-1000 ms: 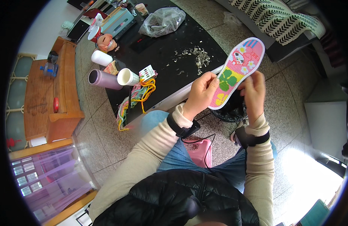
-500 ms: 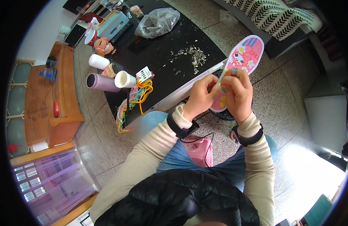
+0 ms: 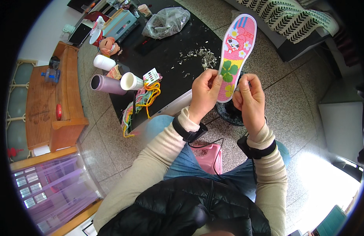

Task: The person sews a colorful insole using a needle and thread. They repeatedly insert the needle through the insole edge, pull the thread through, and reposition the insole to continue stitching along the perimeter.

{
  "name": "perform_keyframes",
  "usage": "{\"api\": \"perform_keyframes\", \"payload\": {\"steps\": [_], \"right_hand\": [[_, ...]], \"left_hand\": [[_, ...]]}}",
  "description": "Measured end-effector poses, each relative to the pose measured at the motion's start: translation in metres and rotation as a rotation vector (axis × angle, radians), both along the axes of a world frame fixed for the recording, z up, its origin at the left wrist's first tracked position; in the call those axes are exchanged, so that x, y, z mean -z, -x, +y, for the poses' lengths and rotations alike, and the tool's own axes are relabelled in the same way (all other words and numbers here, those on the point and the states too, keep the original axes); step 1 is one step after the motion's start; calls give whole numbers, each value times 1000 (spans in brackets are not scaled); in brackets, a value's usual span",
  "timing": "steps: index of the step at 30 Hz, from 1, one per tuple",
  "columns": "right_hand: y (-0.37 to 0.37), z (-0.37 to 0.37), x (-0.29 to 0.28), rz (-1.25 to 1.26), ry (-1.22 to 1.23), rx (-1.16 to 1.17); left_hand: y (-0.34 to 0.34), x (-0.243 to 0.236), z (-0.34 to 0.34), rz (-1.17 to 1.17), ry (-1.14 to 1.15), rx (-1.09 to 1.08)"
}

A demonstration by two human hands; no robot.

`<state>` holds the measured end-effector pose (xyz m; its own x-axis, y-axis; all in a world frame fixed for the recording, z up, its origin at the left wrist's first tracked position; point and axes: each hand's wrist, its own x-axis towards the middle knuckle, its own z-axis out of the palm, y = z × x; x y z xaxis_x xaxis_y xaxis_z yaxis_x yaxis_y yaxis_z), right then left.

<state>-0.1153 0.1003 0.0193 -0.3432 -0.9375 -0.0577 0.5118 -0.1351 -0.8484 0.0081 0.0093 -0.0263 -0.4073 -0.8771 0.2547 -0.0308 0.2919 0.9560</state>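
An embroidered insole [image 3: 238, 50] stands nearly upright over the floor, its pink face with white flowers, a cartoon figure, green leaves and yellow patches turned up. My left hand [image 3: 204, 94] grips its left edge near the lower half, thumb on the stitched face. Just right of the insole, apart from it, my right hand [image 3: 251, 100] is closed with thumb and fingers pressed together. Whatever is in that pinch is too small to make out.
A black table [image 3: 166, 59] lies ahead, with seed shells [image 3: 207, 59], a plastic bag [image 3: 166, 23], a paper cup [image 3: 131, 82], a purple tumbler [image 3: 107, 84] and colored thread [image 3: 149, 96]. Below are a black-lined bin [image 3: 231, 114] and a pink stool [image 3: 209, 157].
The insole has shifted left and up and now shows its whole patterned face. My right hand has come off it, moving right and slightly down. My left hand still grips its edge.
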Motion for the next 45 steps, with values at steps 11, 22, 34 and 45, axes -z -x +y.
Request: {"api": "perform_keyframes", "payload": {"steps": [11,22,34,45], "right_hand": [[-1,-4,4,36,-286,-50],[0,-4,4,36,-286,-51],[14,-3,3,-82,-312,-148],[44,-5,20,15,-390,-57]], "left_hand": [[0,-1,1,97,-28,39],[0,1,2,115,-37,77],[1,-16,-1,-46,501,-8],[-1,-6,-5,182,27,136]]}}
